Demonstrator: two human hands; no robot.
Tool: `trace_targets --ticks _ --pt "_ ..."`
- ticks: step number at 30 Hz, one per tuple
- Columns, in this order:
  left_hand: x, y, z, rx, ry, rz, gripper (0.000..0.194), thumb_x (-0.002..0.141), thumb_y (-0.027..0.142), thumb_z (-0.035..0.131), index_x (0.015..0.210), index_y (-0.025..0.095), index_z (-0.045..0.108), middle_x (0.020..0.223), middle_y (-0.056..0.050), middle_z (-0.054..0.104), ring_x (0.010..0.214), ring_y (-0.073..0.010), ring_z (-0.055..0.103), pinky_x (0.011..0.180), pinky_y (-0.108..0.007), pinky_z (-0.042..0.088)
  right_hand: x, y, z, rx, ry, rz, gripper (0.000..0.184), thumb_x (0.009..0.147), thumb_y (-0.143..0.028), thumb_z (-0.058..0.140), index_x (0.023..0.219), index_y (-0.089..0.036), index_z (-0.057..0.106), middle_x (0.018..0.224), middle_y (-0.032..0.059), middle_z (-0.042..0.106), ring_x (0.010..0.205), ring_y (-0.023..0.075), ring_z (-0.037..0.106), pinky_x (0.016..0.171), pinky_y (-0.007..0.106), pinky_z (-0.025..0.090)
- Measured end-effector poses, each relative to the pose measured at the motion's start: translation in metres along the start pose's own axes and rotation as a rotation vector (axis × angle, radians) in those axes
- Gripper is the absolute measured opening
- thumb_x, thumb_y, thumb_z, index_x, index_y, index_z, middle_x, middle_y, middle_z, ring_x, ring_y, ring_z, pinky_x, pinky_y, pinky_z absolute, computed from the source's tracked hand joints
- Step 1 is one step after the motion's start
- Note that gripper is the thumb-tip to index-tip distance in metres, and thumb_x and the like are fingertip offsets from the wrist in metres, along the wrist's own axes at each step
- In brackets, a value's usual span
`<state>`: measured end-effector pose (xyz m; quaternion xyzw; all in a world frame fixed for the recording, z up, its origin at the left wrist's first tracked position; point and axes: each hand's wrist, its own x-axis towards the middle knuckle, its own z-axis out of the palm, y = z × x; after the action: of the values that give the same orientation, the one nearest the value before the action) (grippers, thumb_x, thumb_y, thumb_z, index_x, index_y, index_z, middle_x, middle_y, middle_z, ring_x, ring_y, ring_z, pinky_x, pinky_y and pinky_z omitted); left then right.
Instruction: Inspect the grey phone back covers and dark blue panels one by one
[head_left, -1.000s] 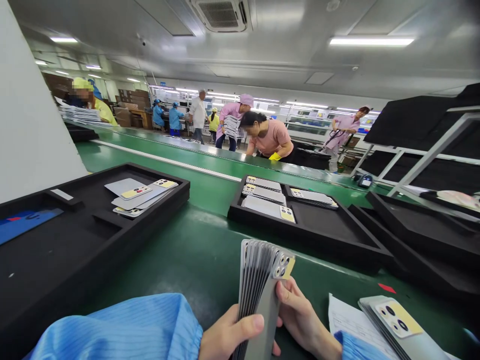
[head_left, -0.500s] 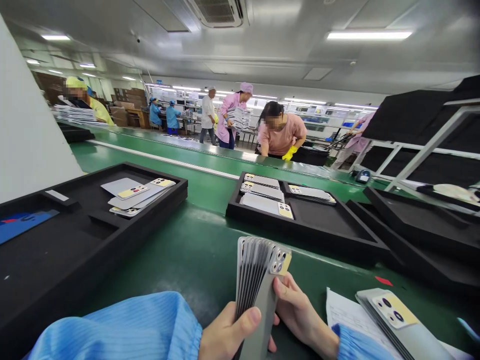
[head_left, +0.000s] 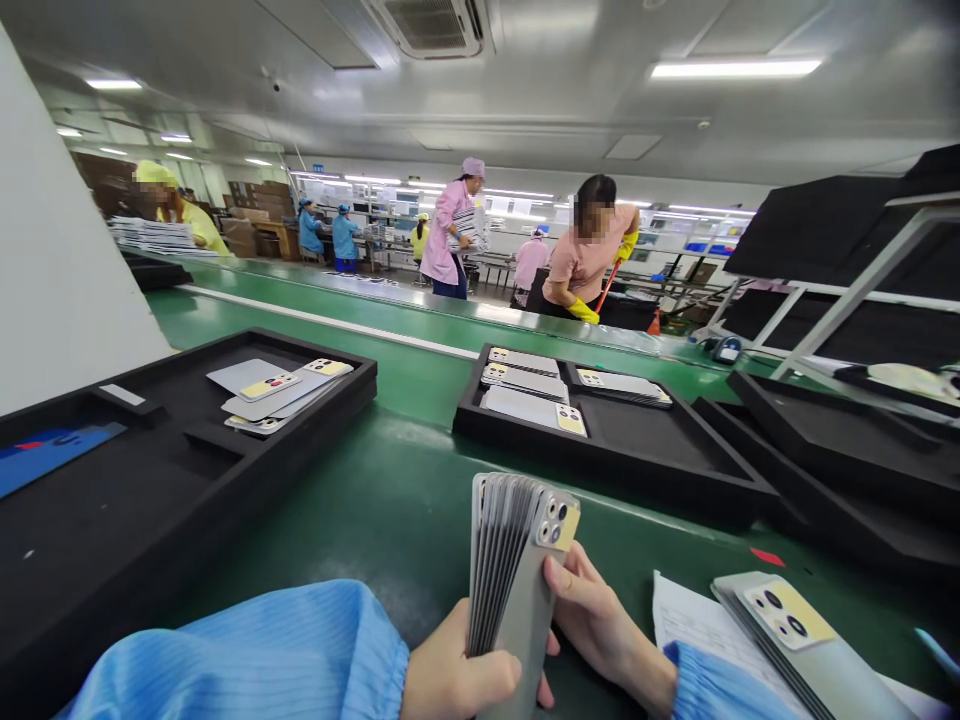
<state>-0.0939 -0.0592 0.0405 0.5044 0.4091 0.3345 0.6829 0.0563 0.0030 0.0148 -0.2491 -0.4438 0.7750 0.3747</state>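
Note:
Upright above the green bench, a fanned stack of silver-grey phone back covers (head_left: 517, 590) is gripped between both my hands. My left hand (head_left: 461, 665) wraps its lower left part, thumb laid across the front cover. At the right edge, just below the camera cutouts and a yellow film patch, my right hand (head_left: 600, 615) pinches the stack with thumb in front. Some fingers are hidden behind it. Close to my right sleeve, another pile of phone back covers (head_left: 795, 640) lies on a printed paper sheet (head_left: 690, 620).
A black foam tray (head_left: 300, 480) at left holds loose covers and a blue piece. Another black tray (head_left: 600, 465) ahead carries several cover stacks. More black trays (head_left: 847, 430) lie at right beside a metal frame (head_left: 855, 290). Co-workers stand beyond the green bench (head_left: 360, 540).
My left thumb has shifted slightly lower on the front cover; the stack stays nearly in place. Across the bench, a person in yellow gloves has straightened up, and the one in pink has turned.

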Motion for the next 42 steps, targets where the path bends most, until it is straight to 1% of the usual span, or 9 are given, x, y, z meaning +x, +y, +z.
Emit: trace_targets --ticks 3,7,9,12,16,25,29,37,42 --pt "0.003 -0.002 -0.003 -0.010 -0.055 -0.021 0.042 0.052 0.026 0.052 0.093 0.015 0.057 0.075 -0.005 0.062 0.060 -0.0154 0.054 0.058 -0.030 0.044 -0.001 -0.007 0.002 -0.055 0.010 -0.003 0.032 0.067 -0.037 0.070 0.083 -0.014 0.052 0.061 0.0009 0.061 0.032 0.0065 0.047 0.032 0.018 0.034" --pt "0.011 -0.008 -0.012 0.094 -0.045 0.150 0.041 0.058 0.025 0.057 0.097 0.012 0.056 0.082 -0.008 0.061 0.054 -0.0146 0.056 0.054 -0.033 0.049 -0.007 -0.020 0.013 -0.325 0.104 -0.104 0.035 0.061 -0.034 0.074 0.082 -0.017 0.051 0.066 0.0010 0.060 0.044 0.0111 0.053 0.038 0.023 0.041" --pt "0.014 -0.006 -0.016 0.171 0.007 0.237 0.037 0.063 0.030 0.059 0.094 0.011 0.058 0.085 -0.010 0.061 0.067 -0.0190 0.059 0.068 -0.038 0.050 -0.010 -0.024 0.021 -0.497 0.086 -0.203 0.029 0.062 -0.032 0.073 0.079 -0.017 0.055 0.071 0.0027 0.061 0.053 0.0141 0.055 0.050 0.028 0.047" --pt "0.013 0.001 -0.017 0.265 0.031 0.337 0.041 0.069 0.042 0.058 0.096 0.012 0.061 0.099 -0.012 0.061 0.098 -0.0268 0.055 0.093 -0.041 0.038 -0.015 -0.028 0.033 -0.682 -0.036 -0.348 0.018 0.068 -0.025 0.069 0.083 -0.018 0.062 0.086 0.0061 0.062 0.075 0.0202 0.056 0.073 0.033 0.046" --pt "0.008 0.013 -0.014 0.355 0.000 0.444 0.056 0.075 0.052 0.049 0.118 0.016 0.052 0.124 -0.011 0.051 0.118 -0.0259 0.042 0.104 -0.038 0.026 -0.016 -0.029 0.039 -0.772 -0.122 -0.455 0.026 0.074 -0.019 0.062 0.100 -0.023 0.060 0.100 0.0060 0.061 0.090 0.0231 0.053 0.083 0.033 0.042" --pt "0.008 0.013 -0.015 0.418 -0.061 0.563 0.052 0.080 0.050 0.042 0.123 0.020 0.048 0.128 -0.009 0.049 0.121 -0.0250 0.041 0.104 -0.039 0.026 -0.017 -0.023 0.032 -0.902 -0.104 -0.509 0.034 0.073 -0.010 0.062 0.104 -0.024 0.058 0.097 0.0055 0.059 0.085 0.0222 0.054 0.077 0.031 0.042" --pt "0.009 0.015 -0.014 0.439 -0.084 0.606 0.044 0.084 0.045 0.036 0.121 0.025 0.049 0.130 -0.004 0.048 0.123 -0.0225 0.038 0.106 -0.038 0.020 -0.017 -0.023 0.033 -0.940 -0.123 -0.488 0.039 0.073 -0.010 0.061 0.109 -0.022 0.054 0.093 0.0052 0.059 0.072 0.0188 0.053 0.067 0.028 0.043" --pt "0.015 0.010 -0.024 0.447 -0.165 0.592 0.052 0.074 0.055 0.047 0.119 0.028 0.052 0.121 -0.004 0.056 0.116 -0.0228 0.046 0.103 -0.036 0.030 -0.019 -0.019 0.032 -1.029 -0.147 -0.598 0.034 0.073 -0.007 0.054 0.105 -0.021 0.050 0.079 0.0024 0.058 0.066 0.0159 0.051 0.067 0.026 0.043" --pt "0.016 0.007 -0.027 0.446 -0.205 0.598 0.051 0.075 0.057 0.043 0.118 0.031 0.052 0.124 -0.002 0.054 0.117 -0.0211 0.045 0.104 -0.036 0.026 -0.021 -0.025 0.040 -1.035 -0.168 -0.607 0.039 0.071 -0.002 0.050 0.105 -0.021 0.047 0.088 0.0038 0.058 0.067 0.0149 0.049 0.066 0.024 0.044"
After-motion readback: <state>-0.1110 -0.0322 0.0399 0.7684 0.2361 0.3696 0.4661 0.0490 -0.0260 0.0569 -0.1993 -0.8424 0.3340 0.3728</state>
